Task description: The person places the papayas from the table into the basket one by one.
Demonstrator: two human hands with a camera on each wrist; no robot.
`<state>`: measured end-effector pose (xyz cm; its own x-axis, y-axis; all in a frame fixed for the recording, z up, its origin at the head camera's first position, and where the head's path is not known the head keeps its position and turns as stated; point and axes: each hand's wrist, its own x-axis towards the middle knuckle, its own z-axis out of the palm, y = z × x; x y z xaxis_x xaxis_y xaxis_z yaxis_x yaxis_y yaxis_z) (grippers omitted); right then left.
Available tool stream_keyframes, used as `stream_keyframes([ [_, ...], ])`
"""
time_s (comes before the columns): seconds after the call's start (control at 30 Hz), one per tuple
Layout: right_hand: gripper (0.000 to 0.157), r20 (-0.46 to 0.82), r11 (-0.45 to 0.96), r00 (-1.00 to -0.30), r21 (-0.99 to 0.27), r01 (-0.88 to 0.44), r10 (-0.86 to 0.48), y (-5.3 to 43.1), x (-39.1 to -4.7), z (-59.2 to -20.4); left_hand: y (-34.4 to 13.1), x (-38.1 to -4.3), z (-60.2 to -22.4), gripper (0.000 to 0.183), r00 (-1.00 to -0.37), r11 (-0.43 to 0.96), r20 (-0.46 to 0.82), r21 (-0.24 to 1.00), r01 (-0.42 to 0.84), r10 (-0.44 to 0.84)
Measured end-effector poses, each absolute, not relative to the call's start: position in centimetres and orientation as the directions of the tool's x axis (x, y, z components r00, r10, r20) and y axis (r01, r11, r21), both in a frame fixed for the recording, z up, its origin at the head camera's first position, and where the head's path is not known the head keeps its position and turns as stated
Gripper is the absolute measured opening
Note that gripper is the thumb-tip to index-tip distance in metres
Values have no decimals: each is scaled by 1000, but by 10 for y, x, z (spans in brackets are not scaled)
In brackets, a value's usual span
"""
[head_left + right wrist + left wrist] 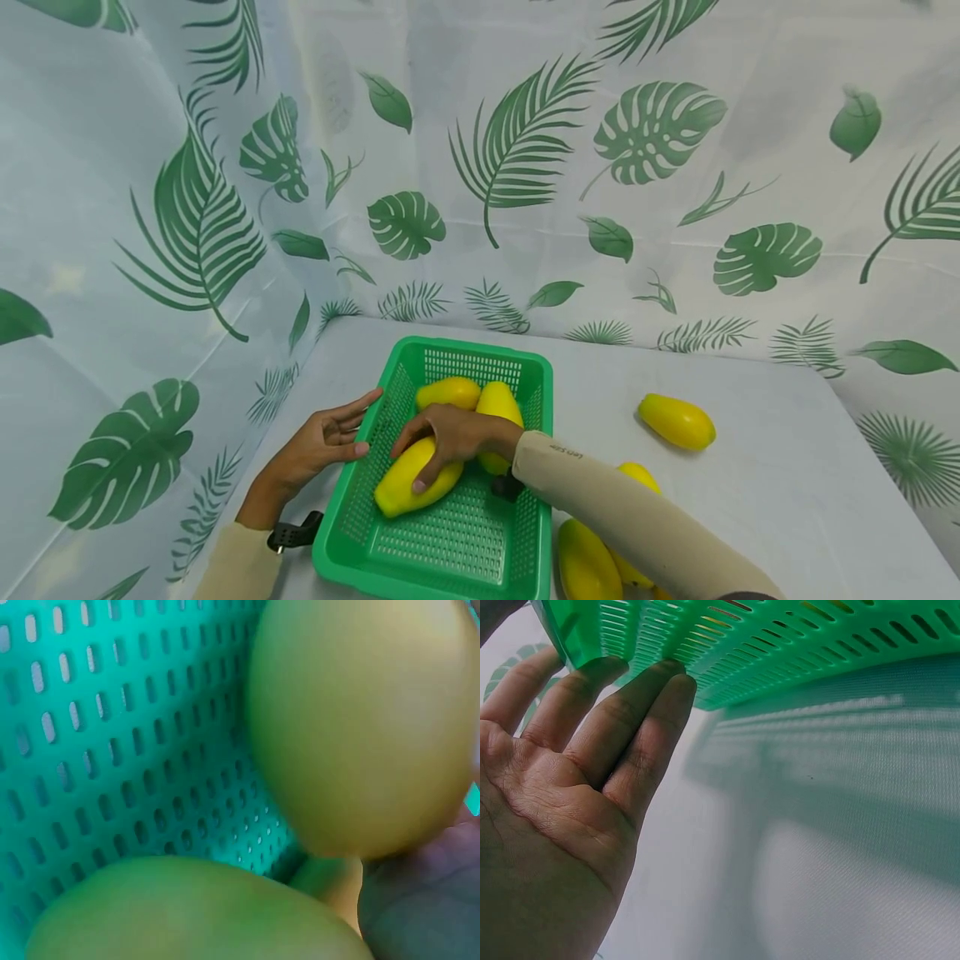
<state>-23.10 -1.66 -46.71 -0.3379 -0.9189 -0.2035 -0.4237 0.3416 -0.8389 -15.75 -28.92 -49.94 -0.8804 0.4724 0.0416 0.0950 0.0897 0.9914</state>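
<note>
A green perforated plastic basket (545, 400) stands on the white-covered table. Inside it, my right hand (453, 433) grips a yellow papaya (408, 487) from above, thumb on the near side. Two more papayas lie in the far half of the basket, one (450, 392) at the back and another (498, 404) partly behind the right wrist. The right wrist view has the gripped papaya (360, 727) large and close, with a second papaya (187, 915) below. My left hand (322, 442) is at the basket's left side, its extended fingers (649, 742) against the slotted wall.
To the right of the basket, a lone papaya (677, 422) lies on the table (787, 467). Several more, such as a greenish-yellow one (588, 562), sit close by the basket, partly under the right sleeve (622, 508). A leaf-printed sheet (525, 275) hangs behind and left.
</note>
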Motion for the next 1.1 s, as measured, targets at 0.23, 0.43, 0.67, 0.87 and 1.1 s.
stream_keyframes([
  [0.23,55,-185,343,-359,-824,-450,-915,-13,-232,-463,-289,-157,-502,72,-880,87,36,992,87,474],
  [0.43,54,-119,292,-366,-835,-466,-923,-6,-231,-455,-290,-158,-503,72,-882,97,43,990,100,469],
  [0.67,49,-79,279,-402,-839,-467,-912,5,-234,-448,-290,-158,-502,72,-880,84,45,992,95,473],
  [0.87,48,-54,278,-445,-847,-454,-894,19,-236,-431,-290,-158,-502,72,-875,83,48,992,100,482],
  [1.1,51,-14,264,-487,-854,-449,-873,39,-241,-416,-290,-158,-503,73,-873,42,42,997,71,487],
])
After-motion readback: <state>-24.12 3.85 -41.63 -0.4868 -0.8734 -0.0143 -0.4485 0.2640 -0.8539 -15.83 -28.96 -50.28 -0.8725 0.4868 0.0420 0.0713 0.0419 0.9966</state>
